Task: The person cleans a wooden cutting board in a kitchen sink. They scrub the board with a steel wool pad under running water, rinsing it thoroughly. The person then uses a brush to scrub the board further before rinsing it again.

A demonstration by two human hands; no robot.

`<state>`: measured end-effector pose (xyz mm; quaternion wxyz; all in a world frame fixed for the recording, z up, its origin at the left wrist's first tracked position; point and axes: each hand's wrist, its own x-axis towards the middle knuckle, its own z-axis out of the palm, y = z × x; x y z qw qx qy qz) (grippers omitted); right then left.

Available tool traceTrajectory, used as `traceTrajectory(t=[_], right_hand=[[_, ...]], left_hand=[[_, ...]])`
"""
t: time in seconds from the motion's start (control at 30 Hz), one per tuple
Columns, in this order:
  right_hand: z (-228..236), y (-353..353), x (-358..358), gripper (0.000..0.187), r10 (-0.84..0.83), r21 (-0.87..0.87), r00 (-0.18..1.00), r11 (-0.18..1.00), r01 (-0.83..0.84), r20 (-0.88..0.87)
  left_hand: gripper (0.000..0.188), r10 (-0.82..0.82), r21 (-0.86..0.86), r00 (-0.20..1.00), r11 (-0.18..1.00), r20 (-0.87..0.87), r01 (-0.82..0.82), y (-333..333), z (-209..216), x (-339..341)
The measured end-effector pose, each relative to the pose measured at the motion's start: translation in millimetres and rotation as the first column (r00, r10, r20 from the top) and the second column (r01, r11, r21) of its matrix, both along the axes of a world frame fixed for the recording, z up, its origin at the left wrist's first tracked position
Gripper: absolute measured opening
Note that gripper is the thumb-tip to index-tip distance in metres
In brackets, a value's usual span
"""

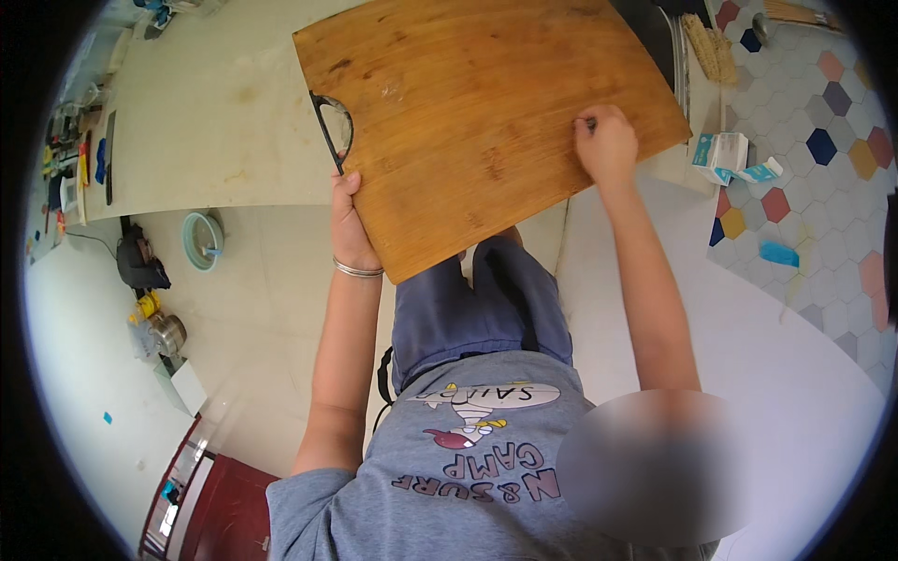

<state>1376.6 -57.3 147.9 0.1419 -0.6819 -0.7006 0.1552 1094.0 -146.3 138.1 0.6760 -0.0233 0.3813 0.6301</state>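
Head view, and over at the left of the frame a pale blue-green basin (186, 245) sits on the floor. Moving right, here's the left hand (351, 220), a bangle (359, 272) at its wrist, gripping the near-left edge of the wooden board (486, 122), thumb showing at the rim, fingers mostly out of sight. Just above it, the dark handle (327, 131) frames a cut-out. The board fills the upper middle, its near edge jutting towards the body; whether anything props the far side, I can't tell. Looks stiff and fairly heavy, not fragile, perhaps slick if wet; I'd trust that handle slot, or opposite edges, two hands for the weight. On to the right hand (613, 150): fingers curled tight over the board's right part, a dark spot among them, held object or shadow unclear. Far right, a blue-and-white carton (725, 154).
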Motion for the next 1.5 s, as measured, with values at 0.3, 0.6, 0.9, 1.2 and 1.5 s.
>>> traceTrajectory(t=[0.3, 0.6, 0.9, 1.2, 1.5], right_hand=[[-11.8, 0.5, -6.3, 0.013, 0.154, 0.21, 0.988, 0.967, -0.147, -0.018], [-13.9, -9.6, 85.6, 0.017, -0.02, 0.072, 1.0, 0.997, 0.019, 0.011], [-37.1, 21.3, 168.0, 0.013, -0.317, 0.159, 0.944, 0.941, 0.3, 0.095], [-52.2, 37.3, 198.7, 0.014, -0.424, 0.255, 0.89, 0.891, 0.376, 0.166], [-71.4, 54.1, 222.8, 0.013, -0.463, 0.297, 0.868, 0.867, 0.4, 0.179]], left_hand=[[0.041, -0.034, -0.02, 0.992, 0.999, -0.124, 0.031, -6.1, -3.5, -5.7], [0.051, -0.056, -0.086, 0.977, 0.996, -0.207, 0.039, -8.1, -6.8, -10.3], [0.046, -0.115, -0.115, 0.955, 0.99, -0.273, 0.087, -6.4, 0.3, -21.3], [0.045, -0.2, -0.153, 0.909, 0.976, -0.365, 0.154, -3.7, 0.6, -47.9], [0.029, -0.615, -0.661, 0.464, 0.746, -0.638, 0.08, 32.7, -27.8, -34.4]])
